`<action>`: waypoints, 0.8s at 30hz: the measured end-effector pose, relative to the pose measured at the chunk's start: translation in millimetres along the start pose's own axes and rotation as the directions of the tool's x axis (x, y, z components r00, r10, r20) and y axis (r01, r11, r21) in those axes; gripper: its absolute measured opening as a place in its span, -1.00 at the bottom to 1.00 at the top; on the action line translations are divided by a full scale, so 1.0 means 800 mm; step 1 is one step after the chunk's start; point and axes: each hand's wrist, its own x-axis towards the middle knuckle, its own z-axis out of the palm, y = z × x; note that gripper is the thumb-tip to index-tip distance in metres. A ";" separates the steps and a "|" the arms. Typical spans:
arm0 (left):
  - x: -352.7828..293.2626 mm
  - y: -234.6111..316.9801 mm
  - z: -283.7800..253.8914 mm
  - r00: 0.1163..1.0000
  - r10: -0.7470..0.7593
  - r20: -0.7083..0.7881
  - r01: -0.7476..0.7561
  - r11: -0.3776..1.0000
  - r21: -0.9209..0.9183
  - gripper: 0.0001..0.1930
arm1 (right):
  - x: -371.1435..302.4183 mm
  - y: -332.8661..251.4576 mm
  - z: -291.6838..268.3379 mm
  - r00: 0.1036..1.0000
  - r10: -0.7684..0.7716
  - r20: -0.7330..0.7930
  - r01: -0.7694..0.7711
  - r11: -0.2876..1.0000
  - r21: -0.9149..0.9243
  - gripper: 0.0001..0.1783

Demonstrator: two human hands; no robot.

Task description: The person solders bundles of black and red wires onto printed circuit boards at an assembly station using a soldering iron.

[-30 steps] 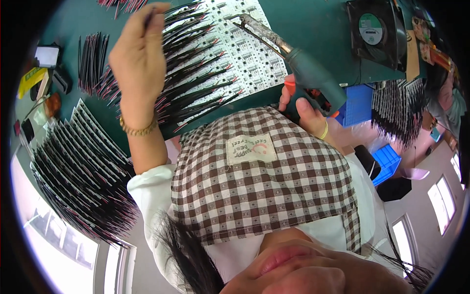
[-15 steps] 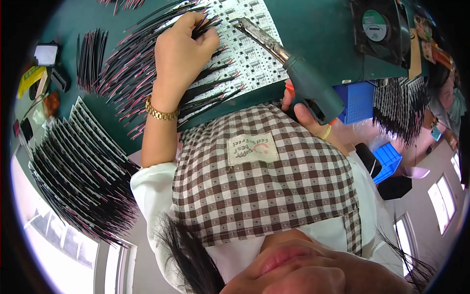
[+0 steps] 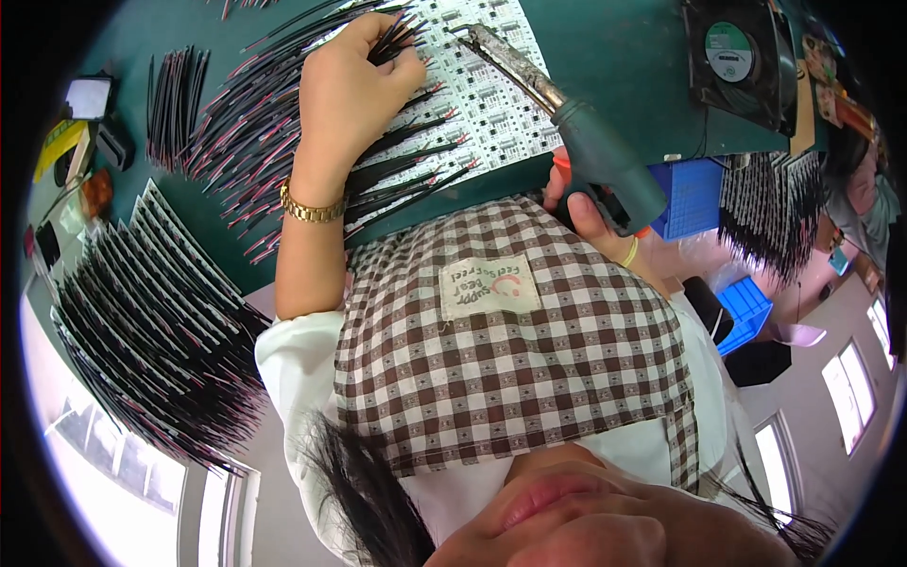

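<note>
My left hand [image 3: 354,94], with a gold watch on its wrist, is closed in a pinch on thin black wires [image 3: 392,40]. It sits over the left part of a white circuit board panel [image 3: 491,104] lying on the green table. Many more black and red wires [image 3: 255,142] fan out to the left, some lying on the panel. In my right hand [image 3: 588,215] is a dark green soldering gun [image 3: 609,156] with an orange trigger. Its worn metal barrel points to the far left, and the bent tip hangs over the panel, right of the pinched wires.
A bundle of black wires [image 3: 177,109] lies at far left. Stacked wired board strips [image 3: 161,331] stand at left, with more strips [image 3: 770,208] at right. A black fan [image 3: 739,61] stands at far right. Blue bins [image 3: 688,200] sit below the table's right edge.
My left hand has shifted slightly away from me with the wires. The soldering gun's tip has also moved a little farther and to the right; both grips are unchanged.
</note>
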 end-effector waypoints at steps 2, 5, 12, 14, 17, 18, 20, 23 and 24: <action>-0.003 0.000 -0.003 1.000 0.013 -0.019 -0.013 1.000 0.009 -0.81 | -0.002 0.014 0.003 1.000 -0.001 0.001 0.001 0.995 0.095 -0.63; -0.004 -0.001 -0.004 1.000 -0.003 0.000 0.003 0.999 0.033 -0.80 | 0.000 0.017 0.002 0.999 -0.037 -0.007 0.037 0.994 0.101 -0.77; -0.005 0.000 -0.001 0.999 0.040 -0.020 -0.037 0.992 0.124 -0.82 | 0.004 0.012 0.015 0.979 -0.175 -0.105 0.137 0.946 -0.294 -0.78; -0.004 0.000 0.000 0.998 0.065 -0.028 -0.060 0.988 0.142 -0.83 | 0.004 0.013 0.017 0.985 -0.117 -0.128 0.097 0.983 -0.156 -0.79; 0.000 0.001 -0.001 0.996 0.085 -0.015 -0.081 0.982 0.172 -0.84 | 0.005 0.013 0.016 0.989 -0.043 -0.144 0.039 0.999 -0.032 -0.79; 0.001 0.002 -0.002 0.997 0.079 0.005 -0.079 0.979 0.186 -0.84 | 0.004 0.014 0.015 0.989 -0.030 -0.144 0.023 0.999 -0.048 -0.79; 0.002 0.004 -0.004 0.998 0.062 0.034 -0.068 0.976 0.206 -0.82 | 0.006 0.018 0.010 0.992 -0.072 -0.099 0.058 0.989 -0.139 -0.80; 0.002 0.011 -0.005 0.998 0.002 0.064 -0.015 0.979 0.202 -0.80 | 0.004 0.025 0.006 0.993 -0.101 -0.056 0.084 0.964 -0.251 -0.79; 0.002 0.015 -0.005 0.997 -0.039 0.065 0.027 0.984 0.176 -0.79 | 0.004 0.026 0.007 0.994 -0.093 -0.062 0.073 0.959 -0.276 -0.79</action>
